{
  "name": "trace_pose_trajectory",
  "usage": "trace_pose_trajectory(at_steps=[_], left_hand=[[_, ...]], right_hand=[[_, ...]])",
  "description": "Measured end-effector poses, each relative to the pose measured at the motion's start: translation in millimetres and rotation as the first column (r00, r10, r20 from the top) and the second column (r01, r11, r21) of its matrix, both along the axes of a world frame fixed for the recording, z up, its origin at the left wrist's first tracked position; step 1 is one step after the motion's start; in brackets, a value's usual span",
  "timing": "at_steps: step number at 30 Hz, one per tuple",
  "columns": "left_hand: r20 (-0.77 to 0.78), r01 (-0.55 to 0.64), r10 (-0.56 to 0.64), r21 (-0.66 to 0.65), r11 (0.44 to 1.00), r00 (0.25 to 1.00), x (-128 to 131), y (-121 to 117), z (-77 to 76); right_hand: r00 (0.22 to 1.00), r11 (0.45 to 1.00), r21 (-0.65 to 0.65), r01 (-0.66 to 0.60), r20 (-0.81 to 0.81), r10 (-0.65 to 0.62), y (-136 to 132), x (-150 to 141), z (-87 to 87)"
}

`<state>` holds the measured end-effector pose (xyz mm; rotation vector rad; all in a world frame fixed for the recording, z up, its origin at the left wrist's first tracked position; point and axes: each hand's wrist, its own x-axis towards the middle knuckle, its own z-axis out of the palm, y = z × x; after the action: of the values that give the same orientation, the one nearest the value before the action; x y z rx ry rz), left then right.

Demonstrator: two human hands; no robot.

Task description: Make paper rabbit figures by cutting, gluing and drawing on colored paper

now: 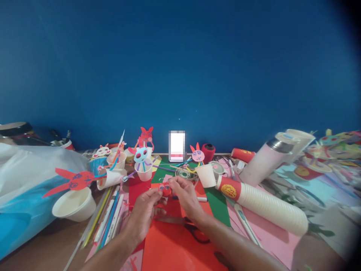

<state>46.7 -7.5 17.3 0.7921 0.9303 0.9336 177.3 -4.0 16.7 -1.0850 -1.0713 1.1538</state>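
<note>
A small red paper face (164,189) with drawn eyes is held up over the middle of the table. My left hand (144,210) pinches its left edge between thumb and fingers. At its upper right, the fingertips of my right hand (186,197) are closed on the same paper face. A little pink paper piece (167,178) shows just behind it; whether it is attached, I cannot tell. Beneath my hands lie orange paper sheets (175,248). Black-handled scissors (199,231) rest on them, partly hidden by my right forearm.
Paper-cup figures stand behind, one with a blue face (141,155), another with a pink face (197,156). On the right, a stack of paper cups (270,207) lies below a tilted flask (262,160). Markers (109,214) and a white cup (75,205) are left. A blurred-out screen (177,145) stands by the wall.
</note>
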Motion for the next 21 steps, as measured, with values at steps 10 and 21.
trace_pose_trajectory(at_steps=[10,21], left_hand=[[0.018,-0.085,0.085,0.032,0.996,0.996,-5,10,-15.6],[0.013,-0.041,0.040,0.048,0.998,0.999,-7,10,-6.2]], right_hand=[[0.991,0.997,0.076,-0.007,0.135,-0.004,6,3,-14.3],[0.980,0.997,0.067,-0.033,0.200,0.019,8,-1,-14.9]])
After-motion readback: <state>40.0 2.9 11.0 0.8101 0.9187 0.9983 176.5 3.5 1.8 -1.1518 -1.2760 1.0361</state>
